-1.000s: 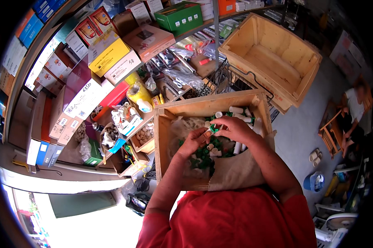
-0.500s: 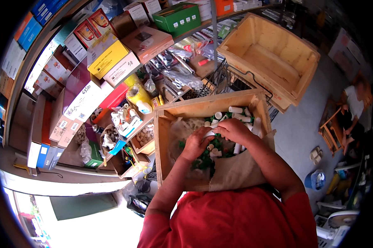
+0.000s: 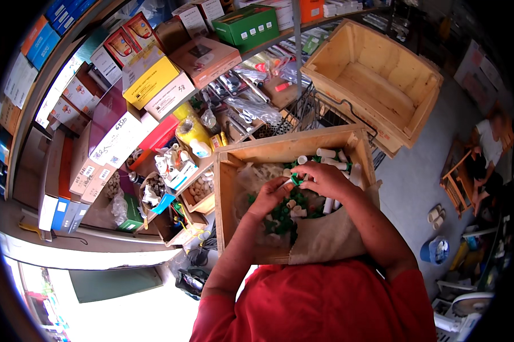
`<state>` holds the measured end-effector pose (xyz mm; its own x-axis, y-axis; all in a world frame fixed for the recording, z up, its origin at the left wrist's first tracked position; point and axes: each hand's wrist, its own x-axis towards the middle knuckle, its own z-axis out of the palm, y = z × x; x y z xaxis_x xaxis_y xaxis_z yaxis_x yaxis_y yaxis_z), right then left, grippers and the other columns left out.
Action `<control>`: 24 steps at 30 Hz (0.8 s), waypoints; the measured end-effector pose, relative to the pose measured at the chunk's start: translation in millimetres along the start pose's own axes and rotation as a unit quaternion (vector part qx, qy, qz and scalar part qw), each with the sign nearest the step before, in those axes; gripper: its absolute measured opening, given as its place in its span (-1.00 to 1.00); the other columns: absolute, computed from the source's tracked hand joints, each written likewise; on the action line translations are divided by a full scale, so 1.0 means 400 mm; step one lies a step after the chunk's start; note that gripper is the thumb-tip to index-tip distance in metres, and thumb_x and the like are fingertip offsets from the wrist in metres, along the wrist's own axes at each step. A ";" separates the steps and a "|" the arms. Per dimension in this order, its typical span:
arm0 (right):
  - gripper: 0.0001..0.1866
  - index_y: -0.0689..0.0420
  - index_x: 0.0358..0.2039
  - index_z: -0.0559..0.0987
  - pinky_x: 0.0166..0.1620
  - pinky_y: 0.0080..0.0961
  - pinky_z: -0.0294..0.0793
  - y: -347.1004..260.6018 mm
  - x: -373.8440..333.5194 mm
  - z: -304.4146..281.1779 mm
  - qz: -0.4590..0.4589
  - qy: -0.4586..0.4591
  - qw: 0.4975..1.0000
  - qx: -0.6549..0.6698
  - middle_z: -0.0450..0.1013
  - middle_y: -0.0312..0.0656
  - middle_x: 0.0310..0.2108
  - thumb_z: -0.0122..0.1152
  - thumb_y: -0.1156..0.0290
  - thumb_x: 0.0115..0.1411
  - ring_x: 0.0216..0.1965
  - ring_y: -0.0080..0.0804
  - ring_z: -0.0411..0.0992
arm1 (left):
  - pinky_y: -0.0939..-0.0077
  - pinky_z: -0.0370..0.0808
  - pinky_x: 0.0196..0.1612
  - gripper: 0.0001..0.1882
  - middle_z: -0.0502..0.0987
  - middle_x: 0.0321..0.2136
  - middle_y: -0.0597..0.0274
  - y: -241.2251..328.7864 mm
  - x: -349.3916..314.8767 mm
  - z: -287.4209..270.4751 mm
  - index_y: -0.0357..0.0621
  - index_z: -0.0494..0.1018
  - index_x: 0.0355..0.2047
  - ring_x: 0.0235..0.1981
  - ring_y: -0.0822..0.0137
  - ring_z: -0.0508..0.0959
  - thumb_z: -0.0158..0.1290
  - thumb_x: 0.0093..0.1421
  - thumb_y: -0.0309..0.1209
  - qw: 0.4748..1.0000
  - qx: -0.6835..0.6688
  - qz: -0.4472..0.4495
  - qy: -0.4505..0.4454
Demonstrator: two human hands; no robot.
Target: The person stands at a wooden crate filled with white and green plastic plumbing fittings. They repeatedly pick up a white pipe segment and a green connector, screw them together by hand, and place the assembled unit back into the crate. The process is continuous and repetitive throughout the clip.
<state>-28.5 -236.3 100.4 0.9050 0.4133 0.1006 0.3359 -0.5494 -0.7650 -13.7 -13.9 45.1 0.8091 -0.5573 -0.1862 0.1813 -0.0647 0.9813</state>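
Both of my hands meet above an open wooden box [image 3: 222, 222]. My left hand [image 3: 270, 196] is closed, pinching a short white plastic tube [image 3: 284, 183], mostly hidden by the fingers. From the right side, my right hand [image 3: 324, 179] pinches a small green plastic piece [image 3: 295, 179] close against the tube's end. I cannot tell whether the two pieces are joined. Below the hands lies a heap of green plastic fittings [image 3: 281, 218] and white tube pieces [image 3: 326, 153]. Clear plastic bagging [image 3: 251, 178] fills the box's left part, and beige cloth [image 3: 322, 236] drapes over its near right corner.
A large wooden-coloured tub [image 3: 376, 85] stands beyond the box on a wire rack [image 3: 302, 111]. Shelves with cartons [image 3: 205, 60] and loose hardware run along the left. On the right are a seated person [image 3: 490, 148], slippers [image 3: 437, 215] and a blue bucket [image 3: 434, 249].
The green piece now shows between my hands, where a white part was before. My right hand has turned slightly, its fingers lifted. The left hand stays nearly in place.
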 end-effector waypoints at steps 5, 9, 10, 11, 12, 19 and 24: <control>-0.62 0.05 -0.05 0.52 -0.19 -0.33 0.48 0.012 0.000 -0.005 -0.007 -0.009 1.000 0.021 0.54 -0.13 -0.29 0.30 0.42 0.07 -0.25 -0.21 0.53 | 0.68 0.28 -0.39 -0.67 0.40 -0.50 0.49 0.024 -0.015 0.011 -0.19 0.46 -0.06 -0.47 0.62 0.31 0.01 0.33 -0.20 0.999 -0.021 -0.009 -0.024; -0.63 0.11 -0.07 0.52 -0.22 -0.34 0.48 0.012 0.004 -0.004 -0.017 -0.006 0.998 0.058 0.55 -0.09 -0.32 0.29 0.42 0.08 -0.29 -0.22 0.54 | 0.66 0.30 -0.38 -0.68 0.42 -0.47 0.47 0.019 -0.014 0.012 -0.20 0.46 -0.05 -0.46 0.61 0.33 0.03 0.32 -0.23 0.999 -0.016 0.027 -0.026; -0.64 0.13 -0.08 0.52 -0.24 -0.35 0.48 0.016 0.004 -0.001 -0.018 -0.004 0.998 0.067 0.56 -0.08 -0.34 0.29 0.41 0.08 -0.31 -0.23 0.55 | 0.66 0.32 -0.37 -0.68 0.43 -0.46 0.45 0.019 -0.014 0.013 -0.20 0.46 -0.05 -0.45 0.60 0.34 0.04 0.32 -0.24 0.999 -0.012 0.040 -0.026; -0.65 0.14 -0.08 0.53 -0.25 -0.35 0.49 0.020 0.005 0.002 -0.018 -0.003 0.997 0.077 0.56 -0.07 -0.35 0.29 0.41 0.09 -0.32 -0.24 0.55 | 0.64 0.34 -0.32 -0.70 0.45 -0.43 0.44 0.020 -0.015 0.015 -0.21 0.46 -0.06 -0.41 0.58 0.36 0.05 0.31 -0.28 0.999 0.003 0.043 -0.015; -0.70 0.15 -0.13 0.54 -0.28 -0.36 0.48 0.020 0.005 0.003 -0.017 0.001 0.997 0.077 0.56 -0.08 -0.39 0.27 0.39 0.11 -0.36 -0.24 0.55 | 0.63 0.36 -0.28 -0.72 0.47 -0.40 0.42 0.022 -0.016 0.016 -0.22 0.46 -0.07 -0.37 0.57 0.38 0.07 0.30 -0.31 0.999 0.018 0.047 -0.003; -0.68 0.18 -0.46 0.52 -0.43 -0.33 0.44 0.008 0.011 0.014 0.066 -0.010 0.997 0.034 0.49 -0.15 -0.64 0.11 0.17 0.26 -0.58 -0.24 0.49 | 0.44 0.45 -0.25 -0.67 0.54 -0.35 0.15 0.028 -0.022 0.033 -0.23 0.45 -0.06 -0.36 0.28 0.52 0.17 0.18 -0.42 0.953 0.234 0.181 0.069; -0.59 0.18 -0.52 0.50 -0.44 -0.28 0.42 -0.011 0.017 0.003 0.129 -0.022 0.991 0.028 0.47 -0.14 -0.66 0.08 0.08 0.27 -0.58 -0.17 0.48 | 0.34 0.46 -0.23 -0.67 0.53 -0.33 0.00 0.045 -0.025 0.044 -0.21 0.45 -0.10 -0.32 0.05 0.54 0.20 0.12 -0.43 0.909 0.333 0.225 0.112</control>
<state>-24.3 -230.4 103.7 0.9463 0.2959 -0.1301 0.0780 -0.5996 -0.7965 -28.4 -24.0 65.7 0.8242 -0.4744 0.3092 -0.5148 -0.4002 0.7582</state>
